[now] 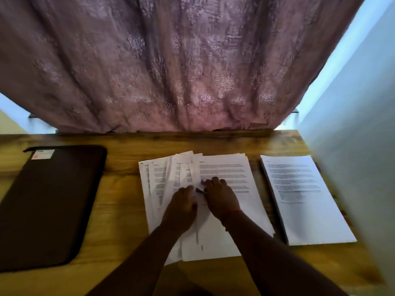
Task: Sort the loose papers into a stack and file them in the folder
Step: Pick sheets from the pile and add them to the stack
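Observation:
Loose printed papers [162, 178] lie fanned out in the middle of the wooden table [119, 210]. Both my hands are on them, close together with fingers curled. My left hand [183, 204] holds the sheets at the fan's centre. My right hand [221, 196] pinches a small purple clip-like thing [202, 182] on the papers; blur hides what it is. A neat stack of printed papers [307, 201] lies to the right. The dark zipped folder [49, 201] lies shut at the left, apart from the papers.
A mauve patterned curtain [171, 71] hangs behind the table's far edge. A pale wall [363, 135] runs along the right side, close to the neat stack. Bare wood shows between the folder and the fanned papers.

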A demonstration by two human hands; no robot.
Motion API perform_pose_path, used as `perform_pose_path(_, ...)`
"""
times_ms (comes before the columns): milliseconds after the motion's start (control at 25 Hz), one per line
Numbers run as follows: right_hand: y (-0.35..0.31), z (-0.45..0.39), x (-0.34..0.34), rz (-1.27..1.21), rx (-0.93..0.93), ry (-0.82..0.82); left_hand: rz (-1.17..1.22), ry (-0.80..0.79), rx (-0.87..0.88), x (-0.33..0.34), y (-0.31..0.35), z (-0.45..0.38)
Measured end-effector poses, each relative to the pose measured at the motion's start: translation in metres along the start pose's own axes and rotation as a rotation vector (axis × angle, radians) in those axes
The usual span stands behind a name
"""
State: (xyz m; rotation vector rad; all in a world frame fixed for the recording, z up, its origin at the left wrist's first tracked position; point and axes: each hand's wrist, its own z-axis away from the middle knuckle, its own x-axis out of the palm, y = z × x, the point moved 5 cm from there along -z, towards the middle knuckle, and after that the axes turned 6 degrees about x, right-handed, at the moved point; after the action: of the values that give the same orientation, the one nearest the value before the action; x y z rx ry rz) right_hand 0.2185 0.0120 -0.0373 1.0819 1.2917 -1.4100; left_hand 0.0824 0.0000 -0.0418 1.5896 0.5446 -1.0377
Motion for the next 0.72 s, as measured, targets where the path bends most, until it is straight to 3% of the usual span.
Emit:
perform_pose_path(120, 0.006, 0.004, 0.001, -0.038, 0.139, 0.059, -0.268, -0.147, 0.213, 0.007, -0.008, 0.012)
perform_pose_path(400, 0.084, 0.031, -0.016, -0.110, 0.574, 0.212, -0.401, -0.123, 0.289, 0.002, -0.041, 0.018)
perform_pose_path(720, 0.105, 0.013, -0.032, -0.003, 0.612, 0.256, -0.426, -0.045, 0.217, -0.009, -0.055, 0.030)
